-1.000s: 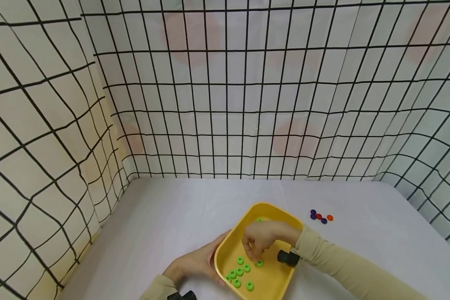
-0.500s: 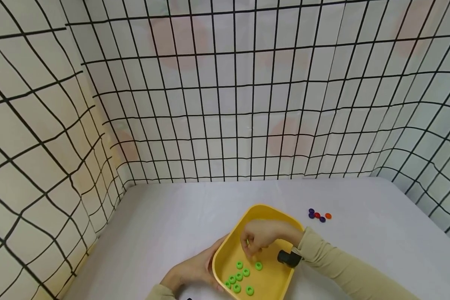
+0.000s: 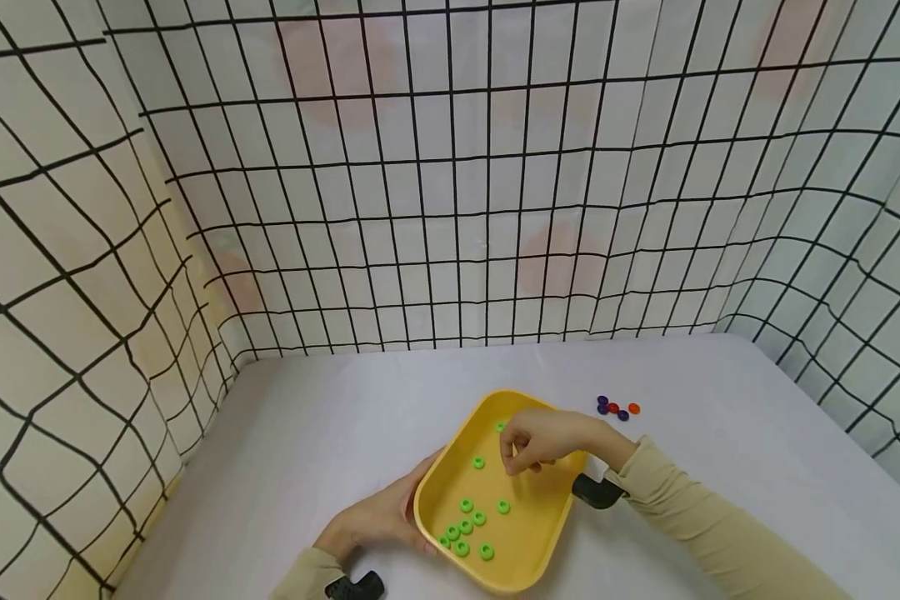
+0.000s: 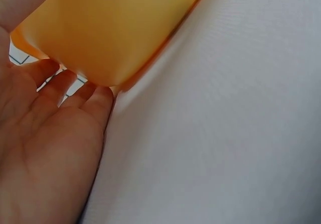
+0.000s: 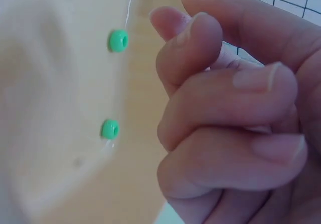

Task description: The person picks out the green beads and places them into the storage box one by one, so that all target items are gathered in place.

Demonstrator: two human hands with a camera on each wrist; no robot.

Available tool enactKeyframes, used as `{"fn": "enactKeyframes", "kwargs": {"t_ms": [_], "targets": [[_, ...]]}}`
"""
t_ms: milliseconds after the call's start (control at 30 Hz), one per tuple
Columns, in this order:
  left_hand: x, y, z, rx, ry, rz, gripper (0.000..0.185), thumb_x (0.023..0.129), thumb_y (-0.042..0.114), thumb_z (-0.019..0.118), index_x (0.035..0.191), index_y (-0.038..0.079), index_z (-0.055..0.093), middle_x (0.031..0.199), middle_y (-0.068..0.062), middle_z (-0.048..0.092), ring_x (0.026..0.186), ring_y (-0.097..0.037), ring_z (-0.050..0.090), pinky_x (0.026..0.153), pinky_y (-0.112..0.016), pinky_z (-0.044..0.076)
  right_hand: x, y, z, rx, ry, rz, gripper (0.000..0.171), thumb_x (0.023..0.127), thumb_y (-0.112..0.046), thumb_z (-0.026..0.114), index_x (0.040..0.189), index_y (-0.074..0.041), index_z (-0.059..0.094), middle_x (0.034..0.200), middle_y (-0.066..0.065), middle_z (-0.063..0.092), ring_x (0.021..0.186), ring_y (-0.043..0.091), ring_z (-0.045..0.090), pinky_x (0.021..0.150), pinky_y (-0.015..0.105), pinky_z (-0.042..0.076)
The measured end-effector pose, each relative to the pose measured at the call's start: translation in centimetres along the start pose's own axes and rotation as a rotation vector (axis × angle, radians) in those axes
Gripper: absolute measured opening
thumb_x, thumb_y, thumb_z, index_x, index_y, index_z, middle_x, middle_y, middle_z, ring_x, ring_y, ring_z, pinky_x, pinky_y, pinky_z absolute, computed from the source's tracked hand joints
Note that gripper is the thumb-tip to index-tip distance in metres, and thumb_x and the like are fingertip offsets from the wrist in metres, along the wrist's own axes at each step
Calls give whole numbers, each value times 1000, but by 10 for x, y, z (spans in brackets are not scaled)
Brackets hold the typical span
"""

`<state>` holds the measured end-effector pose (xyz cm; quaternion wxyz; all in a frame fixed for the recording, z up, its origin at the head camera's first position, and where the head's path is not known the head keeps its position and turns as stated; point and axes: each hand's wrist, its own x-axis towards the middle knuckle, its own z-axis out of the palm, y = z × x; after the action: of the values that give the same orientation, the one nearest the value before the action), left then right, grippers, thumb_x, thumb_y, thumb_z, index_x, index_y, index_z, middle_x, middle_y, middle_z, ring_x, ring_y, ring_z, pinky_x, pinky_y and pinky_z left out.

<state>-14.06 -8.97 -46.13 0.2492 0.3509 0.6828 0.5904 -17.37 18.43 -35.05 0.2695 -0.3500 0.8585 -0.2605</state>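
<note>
A yellow tray (image 3: 528, 560) lies on the white table and holds several green ring beads (image 3: 479, 517), most of them near its front left corner. My left hand (image 3: 378, 521) rests on the tray's left outer wall, and the left wrist view shows the straight fingers (image 4: 75, 91) touching the tray wall (image 4: 110, 28). My right hand (image 3: 534, 442) hovers above the far part of the tray with its fingers curled in. In the right wrist view the curled fingers (image 5: 225, 98) show no bead between them, and two green beads (image 5: 119, 40) lie on the tray floor to their left.
A small cluster of purple, red and orange beads (image 3: 617, 408) lies on the table (image 3: 307, 433) beyond the tray's right corner. Cloth walls with a black grid (image 3: 450, 208) close the table at the back and on both sides.
My right hand has lifted from the beads near the tray's middle and moved toward its far end. One green bead now lies apart from the cluster. The head view has shifted.
</note>
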Motion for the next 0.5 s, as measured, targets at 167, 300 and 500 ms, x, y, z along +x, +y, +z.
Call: {"fn": "enactKeyframes", "kwargs": {"t_ms": [167, 300, 500], "targets": [[2, -1, -10, 12, 26, 6, 115, 61, 22, 86, 147, 31, 11, 151, 5, 20, 136, -18, 24, 109, -50, 12, -7, 2, -9, -1, 34, 37, 7, 85, -20, 65, 78, -17, 64, 55, -2, 53, 43, 9, 39, 43, 19, 34], [3, -1, -20, 13, 26, 29, 115, 61, 21, 86, 148, 27, 10, 151, 1, 20, 135, -22, 25, 109, -47, 14, -8, 5, -18, -19, 73, 43, 8, 85, -24, 64, 79, -19, 63, 56, -2, 52, 43, 9, 39, 43, 20, 35], [4, 4, -33, 50, 46, 15, 118, 60, 16, 86, 148, 27, 7, 151, -1, 19, 133, -23, 26, 109, -44, 14, -5, 5, -36, 2, 121, 62, 9, 86, -20, 63, 82, -13, 65, 56, 0, 52, 43, 10, 40, 43, 20, 35]]}}
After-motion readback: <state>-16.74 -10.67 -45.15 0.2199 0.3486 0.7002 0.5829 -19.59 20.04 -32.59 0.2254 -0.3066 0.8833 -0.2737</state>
